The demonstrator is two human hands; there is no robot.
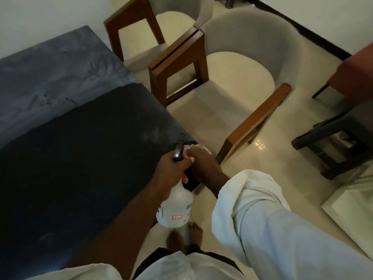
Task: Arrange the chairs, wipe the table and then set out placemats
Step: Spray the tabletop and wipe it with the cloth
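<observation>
Left grip [173,168] curls round translucent spray bottle [175,209]; right grip [201,160], fingers unclear, rests on crumpled white cloth [196,147].

The desk [60,77] looks like matt, mottled stone, though the dim light leaves that unsure. The chairs [252,37] pair smooth, varnished wood frames with grey cloth. The spray bottle [175,207] is translucent plastic. The floor [262,162] is glossy tile.

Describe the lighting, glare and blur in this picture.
Head view: dim light, the near half of the table in dark shadow, its far half paler; head view: a small glare patch on the floor beside the chair; head view: wide-angle bending toward the edges, overall soft, the label on the spray bottle unreadable.
</observation>
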